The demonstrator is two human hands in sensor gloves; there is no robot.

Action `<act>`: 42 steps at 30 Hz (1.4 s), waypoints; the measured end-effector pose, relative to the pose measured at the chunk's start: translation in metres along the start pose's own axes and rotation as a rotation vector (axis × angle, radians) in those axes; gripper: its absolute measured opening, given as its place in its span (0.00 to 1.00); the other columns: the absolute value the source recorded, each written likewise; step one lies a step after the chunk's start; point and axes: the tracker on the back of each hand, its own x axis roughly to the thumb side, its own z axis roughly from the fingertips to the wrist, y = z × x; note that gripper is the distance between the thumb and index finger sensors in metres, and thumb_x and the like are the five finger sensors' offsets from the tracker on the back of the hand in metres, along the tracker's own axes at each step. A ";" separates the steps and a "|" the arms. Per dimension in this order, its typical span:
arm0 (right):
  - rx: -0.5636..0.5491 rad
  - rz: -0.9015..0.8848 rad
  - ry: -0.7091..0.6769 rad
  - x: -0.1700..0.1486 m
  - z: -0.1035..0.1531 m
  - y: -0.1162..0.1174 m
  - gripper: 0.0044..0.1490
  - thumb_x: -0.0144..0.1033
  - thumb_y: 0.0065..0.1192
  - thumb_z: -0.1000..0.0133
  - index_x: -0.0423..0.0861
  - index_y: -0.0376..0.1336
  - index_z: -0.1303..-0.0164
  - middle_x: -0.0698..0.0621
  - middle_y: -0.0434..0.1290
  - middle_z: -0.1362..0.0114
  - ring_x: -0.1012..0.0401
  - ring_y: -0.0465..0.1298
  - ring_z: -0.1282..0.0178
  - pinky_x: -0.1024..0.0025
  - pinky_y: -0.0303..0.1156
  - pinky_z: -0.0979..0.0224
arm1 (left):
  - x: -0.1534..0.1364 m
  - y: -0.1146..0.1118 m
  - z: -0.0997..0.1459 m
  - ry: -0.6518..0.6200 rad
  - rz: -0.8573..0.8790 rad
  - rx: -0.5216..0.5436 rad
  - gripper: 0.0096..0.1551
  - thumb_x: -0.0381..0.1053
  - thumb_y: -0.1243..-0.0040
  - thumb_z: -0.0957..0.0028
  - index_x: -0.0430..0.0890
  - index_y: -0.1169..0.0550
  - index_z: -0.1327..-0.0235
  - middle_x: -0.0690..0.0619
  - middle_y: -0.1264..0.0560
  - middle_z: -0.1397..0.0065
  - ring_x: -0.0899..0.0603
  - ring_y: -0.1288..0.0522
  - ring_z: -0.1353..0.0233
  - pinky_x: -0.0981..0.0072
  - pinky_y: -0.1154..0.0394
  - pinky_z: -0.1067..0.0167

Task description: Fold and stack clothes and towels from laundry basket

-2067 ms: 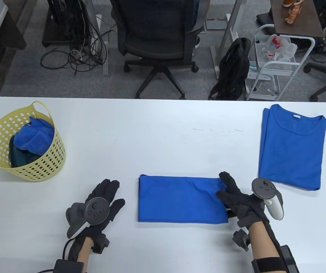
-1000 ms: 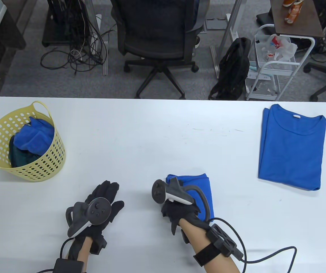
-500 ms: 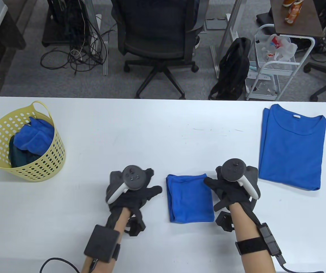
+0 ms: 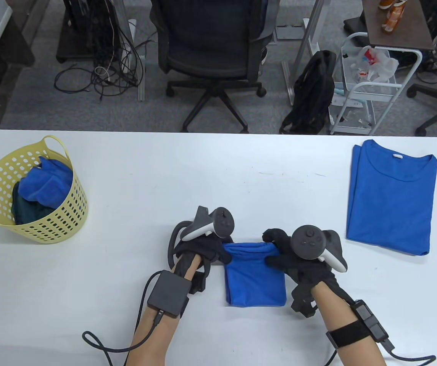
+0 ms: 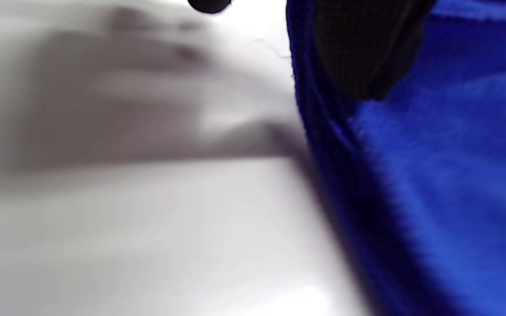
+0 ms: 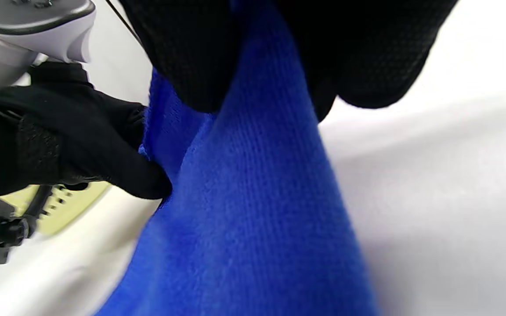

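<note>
Folded blue cloth (image 4: 254,276) lies between both hands, left hand (image 4: 203,249) and right hand (image 4: 298,263) pinching its far corners

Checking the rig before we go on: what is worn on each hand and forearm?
Both hands, left hand and right hand, wear black knit gloves, each with a grey-and-white tracker on its back. The left forearm carries a black box with a black cable trailing off. The right forearm has a black strap, a small black module and a cable.

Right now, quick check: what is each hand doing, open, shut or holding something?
Left hand: pinches the far left corner of the folded blue cloth.
Right hand: fingers pinch the cloth's far right corner.
</note>
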 end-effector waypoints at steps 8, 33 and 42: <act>-0.812 -0.342 0.314 -0.074 0.060 -0.126 0.41 0.30 0.62 0.33 0.31 0.47 0.16 0.37 0.69 0.29 0.50 0.78 0.44 0.54 0.78 0.41 | 0.020 0.059 0.041 -0.277 0.486 0.482 0.50 0.66 0.45 0.39 0.46 0.47 0.09 0.31 0.49 0.08 0.24 0.41 0.16 0.29 0.37 0.26; -0.304 0.411 -0.298 0.112 0.062 0.060 0.41 0.40 0.59 0.31 0.35 0.50 0.12 0.25 0.50 0.13 0.27 0.57 0.20 0.24 0.60 0.29 | -0.185 0.106 0.275 0.672 -0.111 0.962 0.30 0.56 0.38 0.39 0.53 0.27 0.23 0.50 0.20 0.28 0.44 0.17 0.36 0.53 0.19 0.40; -0.241 0.343 -0.187 0.080 0.051 0.064 0.42 0.40 0.59 0.30 0.34 0.49 0.12 0.24 0.49 0.13 0.26 0.57 0.21 0.24 0.59 0.29 | -0.243 0.146 0.211 0.935 -0.102 0.620 0.40 0.53 0.36 0.40 0.64 0.40 0.15 0.46 0.27 0.20 0.43 0.21 0.30 0.51 0.21 0.36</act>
